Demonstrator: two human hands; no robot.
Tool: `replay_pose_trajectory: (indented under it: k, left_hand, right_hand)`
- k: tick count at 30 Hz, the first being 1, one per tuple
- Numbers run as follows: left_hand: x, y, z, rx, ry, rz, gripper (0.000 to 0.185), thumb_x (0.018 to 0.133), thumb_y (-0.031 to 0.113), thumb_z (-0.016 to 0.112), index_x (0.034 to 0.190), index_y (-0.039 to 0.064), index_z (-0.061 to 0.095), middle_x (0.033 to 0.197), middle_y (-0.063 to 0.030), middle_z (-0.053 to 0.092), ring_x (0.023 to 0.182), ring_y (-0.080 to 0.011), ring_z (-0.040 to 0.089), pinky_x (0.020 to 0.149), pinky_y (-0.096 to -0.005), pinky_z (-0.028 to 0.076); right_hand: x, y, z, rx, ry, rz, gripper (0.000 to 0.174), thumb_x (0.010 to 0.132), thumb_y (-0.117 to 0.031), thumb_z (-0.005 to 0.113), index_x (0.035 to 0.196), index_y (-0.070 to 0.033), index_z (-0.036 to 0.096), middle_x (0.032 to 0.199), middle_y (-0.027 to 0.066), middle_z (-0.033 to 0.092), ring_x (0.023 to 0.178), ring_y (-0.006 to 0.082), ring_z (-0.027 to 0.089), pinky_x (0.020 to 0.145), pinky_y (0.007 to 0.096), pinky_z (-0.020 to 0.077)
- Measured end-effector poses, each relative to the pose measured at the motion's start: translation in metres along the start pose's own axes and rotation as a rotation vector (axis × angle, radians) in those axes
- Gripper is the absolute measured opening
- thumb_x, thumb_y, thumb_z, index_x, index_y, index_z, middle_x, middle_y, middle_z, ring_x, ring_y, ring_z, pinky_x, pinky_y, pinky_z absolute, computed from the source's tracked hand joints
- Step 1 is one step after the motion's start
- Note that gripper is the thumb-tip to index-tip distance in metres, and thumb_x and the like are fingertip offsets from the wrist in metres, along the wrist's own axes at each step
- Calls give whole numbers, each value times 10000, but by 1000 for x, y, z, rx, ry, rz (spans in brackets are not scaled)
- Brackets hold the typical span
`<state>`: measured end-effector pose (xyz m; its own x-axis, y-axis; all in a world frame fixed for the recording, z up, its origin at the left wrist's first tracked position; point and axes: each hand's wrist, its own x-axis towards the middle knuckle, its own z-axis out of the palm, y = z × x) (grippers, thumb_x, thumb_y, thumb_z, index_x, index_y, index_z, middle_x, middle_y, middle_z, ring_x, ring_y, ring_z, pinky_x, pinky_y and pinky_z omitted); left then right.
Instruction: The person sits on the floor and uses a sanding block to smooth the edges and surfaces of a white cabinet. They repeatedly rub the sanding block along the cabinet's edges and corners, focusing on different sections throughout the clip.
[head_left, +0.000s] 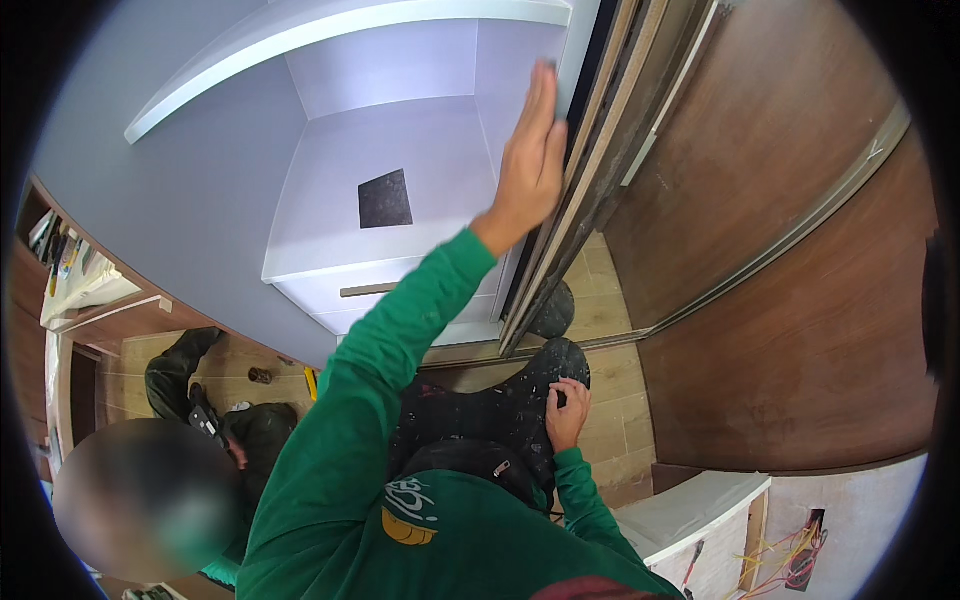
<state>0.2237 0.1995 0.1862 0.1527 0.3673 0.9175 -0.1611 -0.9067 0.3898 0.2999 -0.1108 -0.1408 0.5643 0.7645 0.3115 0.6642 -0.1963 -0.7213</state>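
Observation:
My left hand (531, 154) reaches up and lies along the right front edge of a white cabinet (442, 135), fingers together and slightly blurred. A small grey piece (551, 64) shows past its fingertips, held flat under them; its material is unclear. On the white surface inside the cabinet lies a dark square (385, 199), which looks like sandpaper. Below it is a drawer front (315, 298) with a bar handle (367, 289), partly hidden by my sleeve. My right hand (568, 412) rests on my bent knee (559, 364), fingers loosely curled and holding nothing.
Sliding-door tracks and panel edges (592, 172) stand just right of the cabinet. Brown wood panels (780, 360) fill the right side. Colored wires (806, 555) hang from a wall opening at lower right. Another person (259, 435) crouches at left, near a small can (259, 375).

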Motion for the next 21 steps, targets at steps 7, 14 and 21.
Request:
replay_pose_trajectory:
  k: [7,14,21]
  left_hand:
    - [-25,-10,-4,97,-13,78,658,1041,-34,457,1655,-30,221,1700,-316,214,1587,-434,224,1292,-446,255]
    - [32,5,-6,-3,120,128,599,989,-21,538,1581,47,471,1666,-241,376,1531,-402,389,1231,-457,379]
    - [25,4,-9,66,236,149,501,945,-9,612,1445,13,632,1435,-214,607,1303,-336,621,1134,-396,486]
  right_hand:
    - [3,-3,3,0,7,-1,120,885,-81,726,1003,-59,733,1167,136,678,1158,371,582,1053,479,437]
    - [2,-2,5,-4,3,-6,116,881,-81,729,996,-66,734,1155,131,688,1152,365,587,1049,472,443]
    - [5,-1,3,4,11,-14,103,877,-88,736,979,-77,736,1141,120,691,1133,356,600,1033,473,449]
